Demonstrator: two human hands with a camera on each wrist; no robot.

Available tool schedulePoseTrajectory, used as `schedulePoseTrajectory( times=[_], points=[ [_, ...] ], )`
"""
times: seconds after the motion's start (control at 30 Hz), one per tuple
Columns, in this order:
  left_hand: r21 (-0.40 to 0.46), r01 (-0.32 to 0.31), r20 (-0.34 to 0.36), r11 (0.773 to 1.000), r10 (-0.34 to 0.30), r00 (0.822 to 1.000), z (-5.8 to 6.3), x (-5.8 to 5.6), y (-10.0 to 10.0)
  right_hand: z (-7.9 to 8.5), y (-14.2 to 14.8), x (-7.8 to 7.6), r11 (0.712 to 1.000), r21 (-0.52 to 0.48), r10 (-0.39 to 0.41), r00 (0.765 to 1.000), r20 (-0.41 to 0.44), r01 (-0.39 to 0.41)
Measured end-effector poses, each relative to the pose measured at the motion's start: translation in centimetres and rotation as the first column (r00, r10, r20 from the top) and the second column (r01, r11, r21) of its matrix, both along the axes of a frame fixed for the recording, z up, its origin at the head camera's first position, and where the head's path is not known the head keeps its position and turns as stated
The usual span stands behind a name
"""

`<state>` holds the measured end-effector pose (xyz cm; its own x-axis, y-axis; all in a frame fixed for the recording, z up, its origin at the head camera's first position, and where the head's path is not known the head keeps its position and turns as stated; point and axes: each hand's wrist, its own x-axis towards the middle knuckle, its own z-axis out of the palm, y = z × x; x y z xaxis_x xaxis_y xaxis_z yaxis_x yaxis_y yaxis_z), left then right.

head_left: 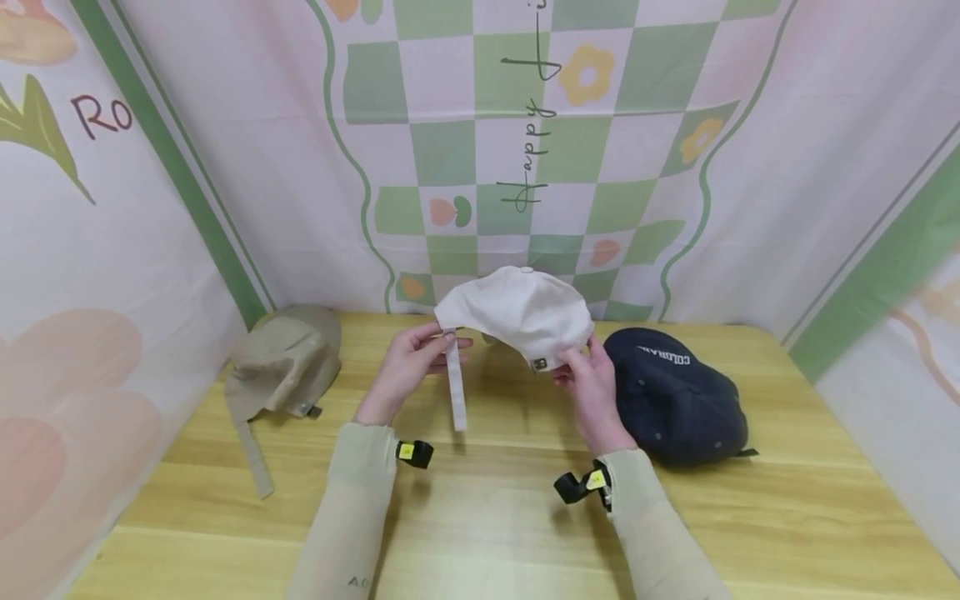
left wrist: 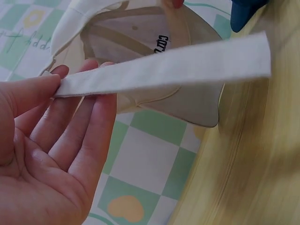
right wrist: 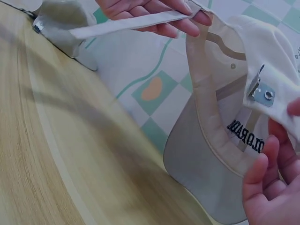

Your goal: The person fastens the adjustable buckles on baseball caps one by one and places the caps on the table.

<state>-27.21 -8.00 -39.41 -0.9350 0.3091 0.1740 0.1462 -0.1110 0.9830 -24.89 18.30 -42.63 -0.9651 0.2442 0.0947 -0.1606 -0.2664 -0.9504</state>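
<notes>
A white baseball cap point(head_left: 517, 308) is held up over the table between both hands, its back opening towards me. My left hand point(head_left: 408, 362) pinches the cap's loose fabric strap point(head_left: 456, 383) near its base, thumb on top; the strap's free end hangs down. My right hand point(head_left: 592, 387) grips the cap's other back edge, beside the metal buckle point(right wrist: 264, 95). In the right wrist view the buckle's clasp stands raised, with no strap through it. Dark stitched lettering point(right wrist: 246, 136) shows inside the cap, and its brim point(left wrist: 201, 61) points away from me.
A beige cap point(head_left: 281, 358) with its strap hanging loose lies at the table's left. On the right, close to my right hand, sits a navy cap point(head_left: 671, 400) with white lettering. Behind the wooden table point(head_left: 480, 517) hangs a checkered cloth point(head_left: 510, 150).
</notes>
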Motion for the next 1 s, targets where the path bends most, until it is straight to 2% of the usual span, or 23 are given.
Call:
schedulePoseTrajectory(
  times=[0.2,0.4,0.57,0.83,0.9,1.0],
  points=[
    [-0.039,0.012,-0.032,0.999,-0.013,0.999,-0.1,0.0,0.3,0.4,0.0,0.1,0.985,-0.009,-0.173,0.985,0.024,0.173],
    [-0.069,0.008,-0.029,0.998,-0.01,1.0,-0.3,0.0,0.8,0.8,0.4,0.3,0.974,-0.017,-0.229,0.973,-0.044,0.228],
    [-0.068,0.012,-0.038,0.998,-0.015,0.999,-0.5,0.0,1.1,0.9,0.8,0.7,0.977,0.043,-0.204,0.974,-0.099,0.209],
    [-0.067,0.011,-0.045,0.998,-0.014,0.999,-0.5,0.1,1.3,1.2,1.1,1.3,0.995,0.018,-0.093,0.988,-0.119,0.096],
    [-0.066,0.015,-0.043,0.998,-0.018,0.999,-0.5,0.1,1.4,1.2,1.1,1.4,0.997,0.049,-0.058,0.988,-0.144,0.065],
    [-0.072,0.029,-0.039,0.997,-0.032,0.999,-0.4,0.2,1.4,1.2,1.2,1.4,0.988,0.148,-0.005,0.975,-0.223,0.039]
  ],
)
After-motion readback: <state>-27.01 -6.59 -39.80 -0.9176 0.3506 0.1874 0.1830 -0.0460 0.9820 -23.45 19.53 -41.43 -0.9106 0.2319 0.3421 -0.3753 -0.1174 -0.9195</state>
